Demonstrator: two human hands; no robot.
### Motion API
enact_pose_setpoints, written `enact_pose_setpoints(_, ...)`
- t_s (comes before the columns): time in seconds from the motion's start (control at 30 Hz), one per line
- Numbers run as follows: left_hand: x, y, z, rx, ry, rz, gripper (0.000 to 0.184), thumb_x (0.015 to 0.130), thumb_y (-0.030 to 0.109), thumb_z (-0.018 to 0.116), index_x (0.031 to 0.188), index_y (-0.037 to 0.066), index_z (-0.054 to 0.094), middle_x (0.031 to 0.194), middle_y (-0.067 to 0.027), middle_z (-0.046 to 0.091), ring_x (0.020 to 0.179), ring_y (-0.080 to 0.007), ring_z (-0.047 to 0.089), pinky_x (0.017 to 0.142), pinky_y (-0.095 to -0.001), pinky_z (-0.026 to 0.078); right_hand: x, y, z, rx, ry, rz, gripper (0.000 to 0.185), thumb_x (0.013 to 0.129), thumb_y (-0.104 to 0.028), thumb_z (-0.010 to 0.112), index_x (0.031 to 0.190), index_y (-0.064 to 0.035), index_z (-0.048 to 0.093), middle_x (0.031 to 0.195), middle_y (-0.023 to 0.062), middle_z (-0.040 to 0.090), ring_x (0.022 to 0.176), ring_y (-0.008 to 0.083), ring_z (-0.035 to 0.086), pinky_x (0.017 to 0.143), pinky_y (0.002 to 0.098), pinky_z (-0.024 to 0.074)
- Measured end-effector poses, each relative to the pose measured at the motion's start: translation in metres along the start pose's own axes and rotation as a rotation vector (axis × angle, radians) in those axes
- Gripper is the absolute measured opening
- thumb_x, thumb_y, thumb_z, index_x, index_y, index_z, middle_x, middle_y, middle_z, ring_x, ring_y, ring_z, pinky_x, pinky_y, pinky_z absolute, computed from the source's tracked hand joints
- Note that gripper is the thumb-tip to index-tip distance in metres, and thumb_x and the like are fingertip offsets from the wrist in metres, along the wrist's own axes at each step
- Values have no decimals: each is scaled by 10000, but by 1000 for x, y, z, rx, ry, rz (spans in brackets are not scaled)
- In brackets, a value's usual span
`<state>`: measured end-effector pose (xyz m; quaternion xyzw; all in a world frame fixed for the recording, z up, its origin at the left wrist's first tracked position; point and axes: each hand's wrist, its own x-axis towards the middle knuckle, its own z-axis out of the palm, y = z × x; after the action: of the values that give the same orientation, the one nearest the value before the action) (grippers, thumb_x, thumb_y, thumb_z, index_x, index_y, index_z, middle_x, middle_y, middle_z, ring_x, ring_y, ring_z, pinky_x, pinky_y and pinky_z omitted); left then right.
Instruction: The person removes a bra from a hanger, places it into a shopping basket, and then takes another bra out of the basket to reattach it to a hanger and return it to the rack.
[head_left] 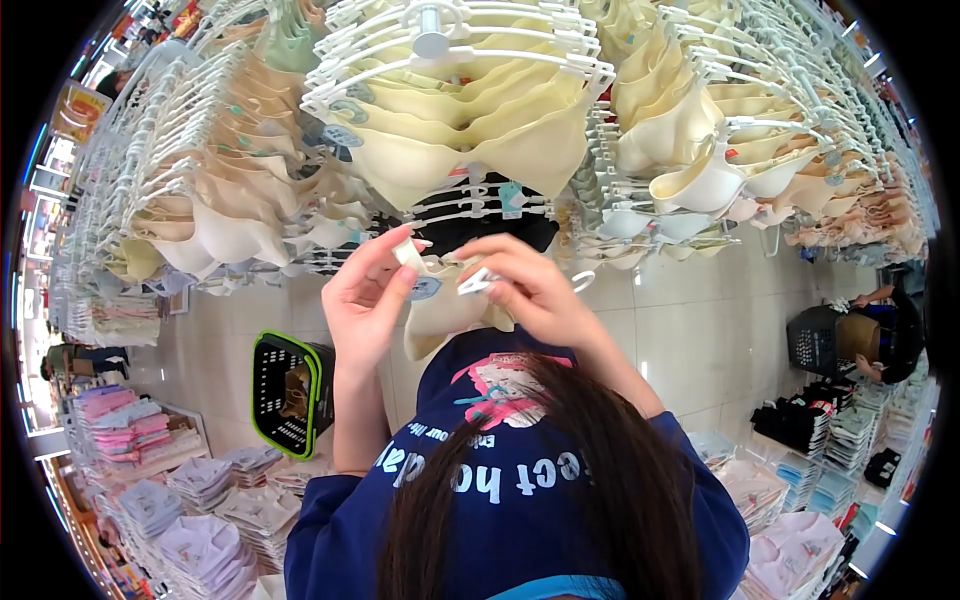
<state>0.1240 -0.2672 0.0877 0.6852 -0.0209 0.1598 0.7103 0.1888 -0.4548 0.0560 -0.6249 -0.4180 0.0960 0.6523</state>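
Note:
A cream bra hangs in front of my chest, with a round pale-blue tag on it. My left hand pinches a cream end of the bra between thumb and fingertips. At the other side, my right hand is closed around a white plastic hanger; the clip end shows at its fingers and the hook beyond its wrist side. Part of the bra behind my right fingers is hidden. Just past both hands, black bras hang on white hangers.
Cream bras hang in a row above my hands, with more racks of bras on either side. A black basket with a green rim stands on the tiled floor at left. Folded clothes lie in stacks behind. Another person is at far right.

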Motion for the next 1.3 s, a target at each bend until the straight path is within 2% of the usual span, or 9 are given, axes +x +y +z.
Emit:
enact_pose_setpoints(0.13,2,2,-7,23,33,56,319,802,-84,555,1117,-29,551,941,-109,639,807,-99,581,719,-222,456,3,-7,-18,-103,116,-39,209,896,-131,447,964,5,591,1039,116,532,923,187,510,774,288,424)
enact_pose_setpoints(0.2,4,3,-12,48,20,71,308,802,-87,553,1105,-31,555,930,-110,642,787,-106,588,713,-226,463,8,-10,-26,-148,145,-45,169,873,-94,497,990,-6,580,936,96,563,821,163,546,697,265,442)
enact_pose_setpoints(0.27,8,10,-9,49,20,76,389,798,-83,559,1171,-20,467,909,-126,643,766,-129,605,696,-238,481,11,-19,-29,-151,179,72,164,875,-101,503,984,-3,576,863,85,589,749,132,555,655,252,445)
enact_pose_setpoints(0.3,9,11,-8,37,25,86,417,794,-83,564,1186,-15,440,912,-130,641,768,-134,608,694,-241,484,15,-15,-26,-111,257,30,146,876,-107,516,965,-2,566,781,61,605,640,95,540,594,228,437)
enact_pose_setpoints(0.43,11,11,-7,10,68,77,497,773,-88,591,1204,0,361,937,-143,631,768,-146,614,684,-246,488,30,-10,-22,41,305,-31,113,866,-91,535,936,-3,537,739,42,587,565,87,484,536,213,400)
enact_pose_setpoints(0.53,11,11,-8,-59,76,33,409,757,-95,607,1116,-4,433,935,-118,622,770,-134,610,678,-238,484,41,-36,-35,-169,50,48,107,886,-50,493,956,28,513,801,39,569,723,56,506,653,194,422)
enact_pose_setpoints(0.73,3,13,-13,-53,72,34,149,754,-115,600,853,-13,556,887,-67,599,789,-106,594,669,-223,477,65,-32,-25,-148,-15,-128,141,867,-112,553,923,17,539,725,30,483,629,66,431,559,204,374)
enact_pose_setpoints(0.97,1,18,-1,59,42,139,111,754,-141,572,826,-55,567,915,-83,574,769,-111,596,673,-214,488,79,-35,-23,-143,-90,-127,136,858,-116,567,908,10,559,709,37,496,602,76,429,530,213,358)
enact_pose_setpoints(1.3,0,20,4,215,8,103,146,756,-136,584,880,-59,593,944,-89,582,777,-105,593,678,-207,479,86,-38,-31,-254,-140,-249,98,827,-94,599,853,-1,582,694,45,525,592,109,456,508,230,371)
